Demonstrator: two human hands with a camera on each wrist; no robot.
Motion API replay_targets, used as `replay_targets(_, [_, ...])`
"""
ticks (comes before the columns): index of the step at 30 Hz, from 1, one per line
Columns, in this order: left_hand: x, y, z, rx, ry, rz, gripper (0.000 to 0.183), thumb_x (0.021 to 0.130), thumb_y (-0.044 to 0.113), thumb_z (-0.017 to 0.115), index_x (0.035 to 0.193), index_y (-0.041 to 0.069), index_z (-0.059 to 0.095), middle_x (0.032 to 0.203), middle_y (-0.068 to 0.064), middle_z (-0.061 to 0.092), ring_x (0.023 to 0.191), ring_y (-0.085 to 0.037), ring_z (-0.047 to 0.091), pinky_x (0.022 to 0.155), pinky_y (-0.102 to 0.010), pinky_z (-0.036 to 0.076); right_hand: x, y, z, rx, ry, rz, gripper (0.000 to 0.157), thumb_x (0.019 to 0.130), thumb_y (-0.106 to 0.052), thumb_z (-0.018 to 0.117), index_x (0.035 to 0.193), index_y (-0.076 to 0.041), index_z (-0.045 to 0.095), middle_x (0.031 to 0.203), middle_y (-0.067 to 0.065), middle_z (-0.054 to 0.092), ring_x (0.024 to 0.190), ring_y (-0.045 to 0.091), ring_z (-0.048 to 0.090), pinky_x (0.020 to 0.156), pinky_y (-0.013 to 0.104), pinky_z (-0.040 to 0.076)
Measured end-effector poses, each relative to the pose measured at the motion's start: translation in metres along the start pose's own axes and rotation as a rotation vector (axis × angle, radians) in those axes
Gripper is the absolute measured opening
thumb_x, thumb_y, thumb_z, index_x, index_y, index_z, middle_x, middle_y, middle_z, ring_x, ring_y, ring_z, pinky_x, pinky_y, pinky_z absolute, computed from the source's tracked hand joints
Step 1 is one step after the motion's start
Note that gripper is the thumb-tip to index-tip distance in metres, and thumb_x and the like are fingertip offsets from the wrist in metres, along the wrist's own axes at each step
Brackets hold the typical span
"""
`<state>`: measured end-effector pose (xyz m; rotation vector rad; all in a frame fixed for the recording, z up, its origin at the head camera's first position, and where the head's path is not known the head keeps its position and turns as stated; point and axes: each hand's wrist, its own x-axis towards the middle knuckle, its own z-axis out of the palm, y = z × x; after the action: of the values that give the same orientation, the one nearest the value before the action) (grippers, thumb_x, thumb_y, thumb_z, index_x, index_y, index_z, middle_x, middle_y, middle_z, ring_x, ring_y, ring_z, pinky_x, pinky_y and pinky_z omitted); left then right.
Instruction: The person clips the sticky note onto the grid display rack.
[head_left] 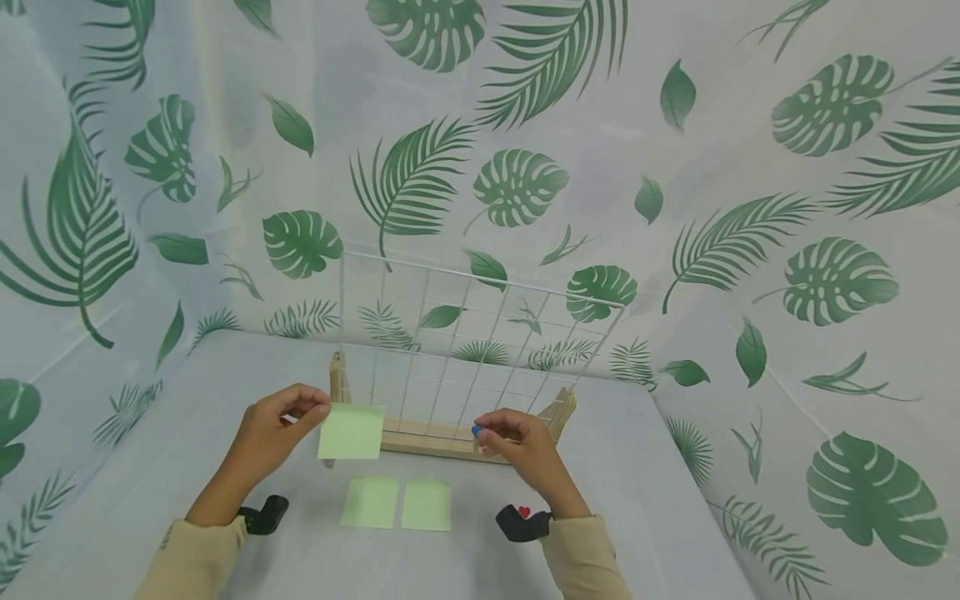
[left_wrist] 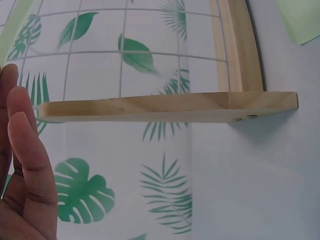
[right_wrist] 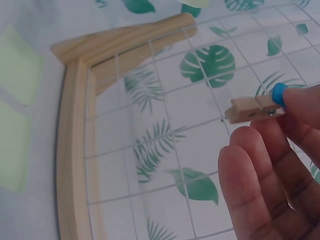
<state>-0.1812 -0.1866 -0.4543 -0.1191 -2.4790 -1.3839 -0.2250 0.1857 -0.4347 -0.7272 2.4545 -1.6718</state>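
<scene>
My left hand (head_left: 273,427) pinches a light green sticky note (head_left: 351,433) by its upper left corner, holding it up in front of the left part of a white wire grid rack (head_left: 547,291). In the left wrist view, only a strip of that note (left_wrist: 14,30) shows above my fingers. Between thumb and fingers, my right hand (head_left: 522,446) grips a small wooden clothespin (right_wrist: 250,110) with a blue piece on its end. This clothespin points toward the grid, near the rack's lower right part. The grid stands on a wooden base (head_left: 442,445).
Two more light green notes (head_left: 371,503) (head_left: 427,506) lie side by side on the white table (head_left: 652,492), in front of the rack. A small red heart (head_left: 524,512) shows beside the black camera on my right wrist. Leaf-patterned sheeting (head_left: 585,183) hangs behind and at both sides.
</scene>
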Motion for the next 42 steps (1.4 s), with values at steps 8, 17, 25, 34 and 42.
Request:
replay_targets(8, [0.007, 0.005, 0.001, 0.014, 0.022, 0.028, 0.014, 0.106, 0.019, 0.073, 0.112, 0.006, 0.076, 0.097, -0.003, 0.078, 0.087, -0.019, 0.068, 0.076, -0.030, 0.055, 0.006, -0.004, 0.001, -0.010, 0.009, -0.045, 0.019, 0.103, -0.003, 0.071, 0.116, 0.011, 0.073, 0.107, 0.023, 0.076, 0.092, 0.024, 0.076, 0.084, 0.030, 0.064])
replay_targets(17, [0.010, 0.009, 0.001, 0.002, 0.057, 0.021, 0.015, 0.107, 0.021, 0.071, 0.113, 0.007, 0.076, 0.100, -0.005, 0.078, 0.094, -0.023, 0.070, 0.078, -0.030, 0.053, 0.013, -0.011, 0.003, -0.071, 0.014, -0.094, 0.015, 0.100, -0.003, 0.073, 0.111, 0.007, 0.076, 0.103, 0.019, 0.078, 0.087, 0.021, 0.075, 0.079, 0.026, 0.061])
replay_targets(25, [0.013, 0.014, 0.003, -0.001, 0.076, 0.020, 0.017, 0.107, 0.021, 0.072, 0.114, 0.006, 0.075, 0.101, -0.007, 0.079, 0.098, -0.026, 0.070, 0.079, -0.032, 0.053, 0.019, -0.017, 0.005, -0.117, 0.026, -0.109, 0.013, 0.099, -0.004, 0.075, 0.110, 0.004, 0.078, 0.103, 0.017, 0.079, 0.090, 0.023, 0.074, 0.077, 0.024, 0.059])
replay_targets(34, [0.013, 0.019, 0.005, -0.026, 0.085, 0.036, 0.017, 0.106, 0.022, 0.073, 0.113, 0.006, 0.076, 0.100, -0.005, 0.078, 0.095, -0.022, 0.070, 0.079, -0.028, 0.053, 0.026, -0.024, 0.008, -0.112, 0.025, -0.177, 0.012, 0.099, -0.002, 0.074, 0.109, 0.005, 0.078, 0.102, 0.018, 0.079, 0.089, 0.007, 0.069, 0.073, 0.023, 0.058])
replay_targets(42, [0.016, 0.021, 0.008, -0.048, 0.083, 0.055, 0.016, 0.107, 0.023, 0.073, 0.112, 0.008, 0.077, 0.099, -0.003, 0.079, 0.090, -0.014, 0.068, 0.078, -0.027, 0.054, 0.030, -0.030, 0.016, -0.084, 0.031, -0.200, 0.013, 0.099, 0.000, 0.073, 0.109, 0.007, 0.077, 0.101, 0.020, 0.078, 0.086, 0.005, 0.069, 0.074, 0.021, 0.058])
